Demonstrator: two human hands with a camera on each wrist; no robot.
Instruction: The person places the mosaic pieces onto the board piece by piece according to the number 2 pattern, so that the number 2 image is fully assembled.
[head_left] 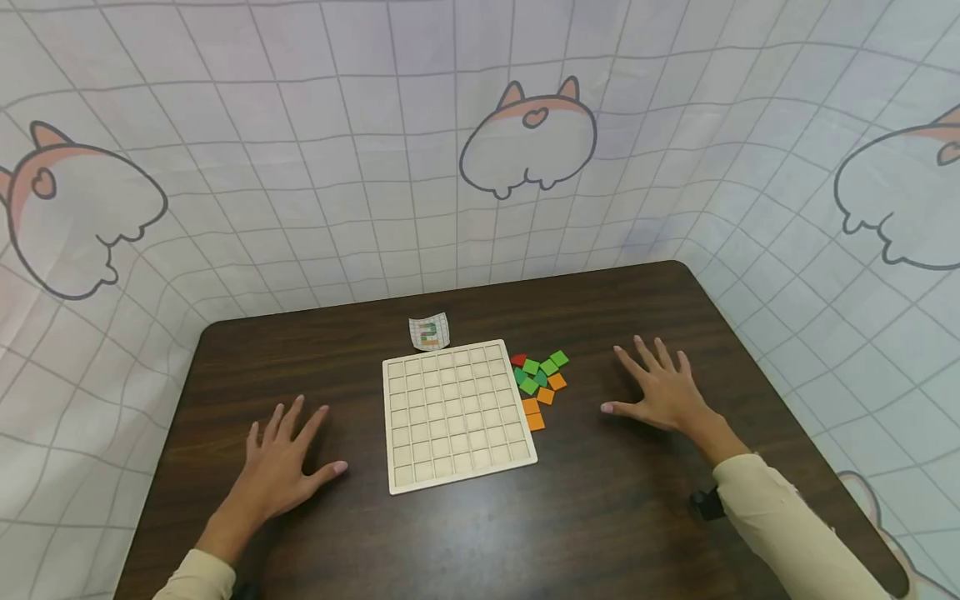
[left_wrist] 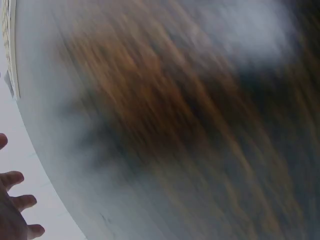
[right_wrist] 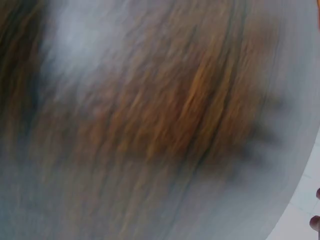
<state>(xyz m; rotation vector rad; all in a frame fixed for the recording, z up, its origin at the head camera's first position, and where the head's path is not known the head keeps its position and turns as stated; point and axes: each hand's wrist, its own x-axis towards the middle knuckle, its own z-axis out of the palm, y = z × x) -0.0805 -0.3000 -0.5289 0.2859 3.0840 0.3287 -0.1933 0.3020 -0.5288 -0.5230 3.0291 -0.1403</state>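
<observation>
A cream square board (head_left: 461, 417) with a grid of shallow cells lies mid-table, its cells bare. Against its right edge is a loose cluster of small flat tiles: green tiles (head_left: 549, 367), orange tiles (head_left: 546, 397) and a red tile (head_left: 519, 360). To the board's left, my left hand (head_left: 277, 475) spreads its fingers and holds nothing. My right hand (head_left: 663, 392) is likewise spread, to the right of the tiles and apart from them. Only some fingertips (left_wrist: 22, 202) show in the left wrist view, and fingertips (right_wrist: 315, 222) at the edge of the right wrist view.
A small curled paper (head_left: 429, 332) printed with a coloured grid pattern lies just behind the board. The dark wood-grain table (head_left: 465, 542) ends at a white gridded curtain (head_left: 360, 208) at the back and sides. A dark band (head_left: 707, 504) sits at the right wrist.
</observation>
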